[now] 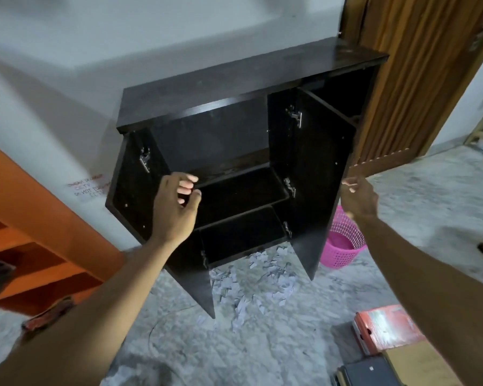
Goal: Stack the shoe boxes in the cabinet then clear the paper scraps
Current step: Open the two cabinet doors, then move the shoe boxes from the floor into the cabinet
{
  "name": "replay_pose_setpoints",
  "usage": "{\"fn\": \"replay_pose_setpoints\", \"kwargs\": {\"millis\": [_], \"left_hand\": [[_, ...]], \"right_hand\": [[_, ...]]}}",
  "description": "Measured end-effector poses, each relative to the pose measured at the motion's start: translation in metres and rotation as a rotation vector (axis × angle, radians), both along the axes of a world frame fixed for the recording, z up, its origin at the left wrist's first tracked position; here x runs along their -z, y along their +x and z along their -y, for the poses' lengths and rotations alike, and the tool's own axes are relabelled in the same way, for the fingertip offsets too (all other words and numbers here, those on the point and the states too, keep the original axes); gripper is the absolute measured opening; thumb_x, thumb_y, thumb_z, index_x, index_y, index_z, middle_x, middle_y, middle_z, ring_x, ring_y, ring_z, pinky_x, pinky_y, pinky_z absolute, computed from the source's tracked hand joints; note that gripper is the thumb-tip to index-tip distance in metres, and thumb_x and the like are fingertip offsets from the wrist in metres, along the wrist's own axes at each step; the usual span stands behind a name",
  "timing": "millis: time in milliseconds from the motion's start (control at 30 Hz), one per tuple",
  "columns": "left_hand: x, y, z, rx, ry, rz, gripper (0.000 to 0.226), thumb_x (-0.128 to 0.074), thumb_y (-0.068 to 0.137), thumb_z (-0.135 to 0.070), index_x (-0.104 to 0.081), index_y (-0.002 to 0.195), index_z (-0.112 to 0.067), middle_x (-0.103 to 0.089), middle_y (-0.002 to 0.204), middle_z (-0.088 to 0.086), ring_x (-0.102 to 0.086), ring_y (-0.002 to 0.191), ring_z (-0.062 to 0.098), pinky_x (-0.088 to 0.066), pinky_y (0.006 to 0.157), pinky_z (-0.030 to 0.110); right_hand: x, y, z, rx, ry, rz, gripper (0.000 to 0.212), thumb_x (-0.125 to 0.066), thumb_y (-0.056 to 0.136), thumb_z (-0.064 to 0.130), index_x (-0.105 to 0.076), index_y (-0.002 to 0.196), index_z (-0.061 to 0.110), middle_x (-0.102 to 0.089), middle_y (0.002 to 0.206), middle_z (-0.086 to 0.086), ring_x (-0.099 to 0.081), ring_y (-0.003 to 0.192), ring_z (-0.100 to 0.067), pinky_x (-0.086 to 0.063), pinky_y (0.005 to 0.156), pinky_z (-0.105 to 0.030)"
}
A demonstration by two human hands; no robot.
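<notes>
A dark wooden cabinet [234, 79] stands against the wall with both doors swung open and bare shelves [243, 188] inside. My left hand [176, 207] is in front of the left door's edge [140, 207], fingers curled and apart, holding nothing. Beside the right door's [318, 168] outer edge is my right hand [359, 195], also holding nothing. Paper scraps [260, 282] lie scattered on the floor below the cabinet. Shoe boxes sit on the floor at the lower right: a red one [385, 327], a brown one [416, 363] and a dark one [365, 371].
A pink plastic basket [343, 246] stands on the floor right of the cabinet, behind the right door. An orange shelf unit [39, 246] is at the left. A wooden room door [418, 79] is at the right. The floor is grey speckled stone.
</notes>
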State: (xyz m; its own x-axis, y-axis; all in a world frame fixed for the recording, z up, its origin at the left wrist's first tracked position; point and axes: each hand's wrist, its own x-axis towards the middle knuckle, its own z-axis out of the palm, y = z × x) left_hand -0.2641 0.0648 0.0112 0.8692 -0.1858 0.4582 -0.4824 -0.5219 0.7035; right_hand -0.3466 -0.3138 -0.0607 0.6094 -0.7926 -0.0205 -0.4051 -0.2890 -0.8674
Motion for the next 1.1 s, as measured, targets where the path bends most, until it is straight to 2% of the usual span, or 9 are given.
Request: {"fn": "replay_pose_setpoints", "kwargs": {"millis": [67,200,300,467,567,633,800,900,1100], "left_hand": [[0.020,-0.003,0.024,0.096,0.066,-0.104,0.020,-0.068,0.093,-0.013,-0.065,0.109,-0.023,-0.061,0.109,-0.001,-0.065,0.096,0.010,-0.055,0.078,0.027],[0.066,-0.002,0.061,0.302,0.195,-0.296,0.020,-0.068,0.093,-0.013,-0.067,0.109,-0.024,-0.064,0.107,-0.003,-0.064,0.096,0.007,-0.047,0.079,0.017],[0.102,0.002,0.085,0.483,0.284,-0.378,0.019,-0.068,0.094,-0.014,-0.068,0.110,-0.023,-0.065,0.106,-0.006,-0.065,0.095,0.005,-0.048,0.078,0.015],[0.163,0.002,0.121,0.762,0.433,-0.515,0.019,-0.066,0.095,-0.016,-0.069,0.111,-0.024,-0.068,0.105,-0.007,-0.066,0.095,0.008,-0.052,0.079,0.016],[0.206,-0.012,0.142,0.890,0.481,-0.634,0.019,-0.062,0.095,-0.008,-0.070,0.108,-0.020,-0.071,0.097,0.002,-0.066,0.082,0.013,-0.053,0.068,0.019],[0.237,-0.027,0.153,0.970,0.520,-0.640,0.019,-0.063,0.094,-0.008,-0.070,0.102,-0.024,-0.072,0.094,-0.001,-0.065,0.082,0.011,-0.049,0.070,0.017],[0.324,-0.078,0.181,1.117,0.668,-0.711,0.017,-0.065,0.093,-0.008,-0.070,0.099,-0.023,-0.068,0.086,-0.006,-0.066,0.080,0.014,-0.048,0.071,0.021],[0.386,-0.108,0.203,1.211,0.727,-0.708,0.018,-0.067,0.093,-0.008,-0.069,0.096,-0.026,-0.067,0.086,-0.010,-0.064,0.079,0.013,-0.044,0.067,0.009],[0.524,-0.154,0.261,1.334,0.762,-0.672,0.018,-0.065,0.095,-0.009,-0.068,0.099,-0.026,-0.071,0.088,-0.005,-0.064,0.077,0.010,-0.042,0.063,0.006]], "right_hand": [[0.011,-0.011,-0.012,0.015,0.033,0.003,0.024,-0.059,0.100,0.022,-0.068,0.120,0.013,-0.071,0.120,-0.014,-0.063,0.104,-0.031,-0.038,0.080,-0.029],[0.045,-0.041,-0.037,0.084,0.097,0.003,0.019,-0.056,0.100,0.018,-0.070,0.113,0.013,-0.073,0.116,-0.011,-0.067,0.107,-0.033,-0.052,0.089,-0.038],[0.079,-0.066,-0.052,0.200,0.127,-0.033,0.017,-0.057,0.099,0.017,-0.072,0.103,0.011,-0.075,0.106,-0.015,-0.069,0.100,-0.037,-0.052,0.082,-0.037],[0.137,-0.121,-0.086,0.413,0.228,-0.101,0.023,-0.057,0.092,0.012,-0.073,0.108,0.017,-0.077,0.101,-0.011,-0.069,0.100,-0.036,-0.053,0.083,-0.039],[0.176,-0.162,-0.114,0.584,0.284,-0.140,0.021,-0.060,0.093,0.016,-0.073,0.107,0.022,-0.077,0.102,-0.007,-0.069,0.100,-0.032,-0.051,0.080,-0.034],[0.203,-0.189,-0.134,0.664,0.307,-0.172,0.020,-0.060,0.095,0.019,-0.073,0.109,0.022,-0.077,0.104,-0.003,-0.069,0.099,-0.028,-0.046,0.077,-0.031],[0.286,-0.258,-0.165,0.805,0.352,-0.283,0.020,-0.055,0.093,0.012,-0.070,0.104,0.013,-0.075,0.106,-0.006,-0.069,0.099,-0.031,-0.057,0.084,-0.038],[0.347,-0.292,-0.170,0.872,0.365,-0.346,0.017,-0.056,0.094,0.014,-0.070,0.105,0.015,-0.075,0.105,-0.009,-0.069,0.098,-0.033,-0.056,0.083,-0.040],[0.500,-0.358,-0.152,1.094,0.323,-0.373,0.015,-0.059,0.094,0.014,-0.067,0.107,0.008,-0.067,0.099,-0.013,-0.065,0.101,-0.038,-0.040,0.077,-0.031]]}}
